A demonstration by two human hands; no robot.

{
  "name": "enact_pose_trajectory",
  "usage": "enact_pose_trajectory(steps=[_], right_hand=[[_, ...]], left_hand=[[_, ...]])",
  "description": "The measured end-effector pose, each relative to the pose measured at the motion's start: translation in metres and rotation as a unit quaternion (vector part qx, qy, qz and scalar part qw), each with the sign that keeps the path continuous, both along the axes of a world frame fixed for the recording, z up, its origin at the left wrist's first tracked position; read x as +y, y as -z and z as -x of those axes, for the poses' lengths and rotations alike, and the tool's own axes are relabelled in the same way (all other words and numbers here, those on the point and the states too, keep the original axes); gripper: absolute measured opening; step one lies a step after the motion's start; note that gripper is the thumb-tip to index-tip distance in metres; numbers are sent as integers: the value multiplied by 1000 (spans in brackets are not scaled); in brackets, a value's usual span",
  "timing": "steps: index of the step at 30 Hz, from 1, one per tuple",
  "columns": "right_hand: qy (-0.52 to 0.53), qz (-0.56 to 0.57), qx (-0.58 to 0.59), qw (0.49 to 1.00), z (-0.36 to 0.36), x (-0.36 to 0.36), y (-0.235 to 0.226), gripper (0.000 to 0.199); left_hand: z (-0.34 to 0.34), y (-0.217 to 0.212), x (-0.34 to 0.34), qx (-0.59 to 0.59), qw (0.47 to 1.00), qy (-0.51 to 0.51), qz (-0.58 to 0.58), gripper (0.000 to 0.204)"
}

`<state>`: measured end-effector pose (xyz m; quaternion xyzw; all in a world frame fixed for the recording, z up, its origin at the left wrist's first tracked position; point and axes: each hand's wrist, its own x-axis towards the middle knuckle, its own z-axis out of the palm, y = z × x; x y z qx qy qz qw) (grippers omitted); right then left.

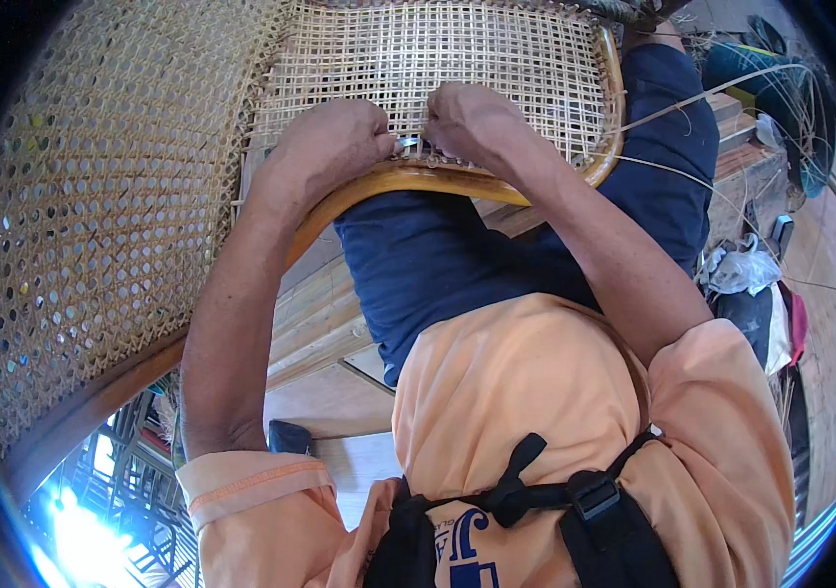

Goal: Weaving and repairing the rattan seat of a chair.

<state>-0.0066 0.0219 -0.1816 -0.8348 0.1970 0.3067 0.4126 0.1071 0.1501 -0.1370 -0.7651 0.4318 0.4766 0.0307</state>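
Both my hands work over a half-open cane mesh seat [496, 59], close to the front of its curved varnished rattan rim [408, 178]. My left hand [339, 137] is closed in a fist with the knuckles up. A small shiny piece [406, 143] shows at its thumb side; its kind is too small to tell. A short gap to the right, my right hand [477, 118] is closed too, fingers curled down on the mesh. What its fingers pinch is hidden. Loose cane strands [668, 169] trail from the seat's right edge.
A tall woven cane backrest [114, 186] rises at the left. The seat rests over my legs in dark trousers [437, 255]. At the right lie a crumpled plastic bag [743, 267], a dark green basin-like container [814, 157] and coiled cane strands. Wooden boards [325, 323] lie below.
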Motion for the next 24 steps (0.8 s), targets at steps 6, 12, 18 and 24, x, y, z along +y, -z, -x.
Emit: enact_pose_trajectory(steps=[6, 12, 18, 24], right_hand=[[16, 27, -59, 998, 4, -2, 13, 22], [23, -188, 51, 981, 4, -23, -14, 20], [10, -196, 34, 980, 7, -32, -2, 18], [29, -206, 33, 977, 6, -30, -6, 20]], left_hand=[[1, 0, -3, -12, 999, -36, -5, 26], [10, 2, -3, -43, 999, 2, -8, 24], [18, -3, -1, -75, 996, 17, 36, 20], [8, -7, -4, -29, 999, -8, 31, 22]])
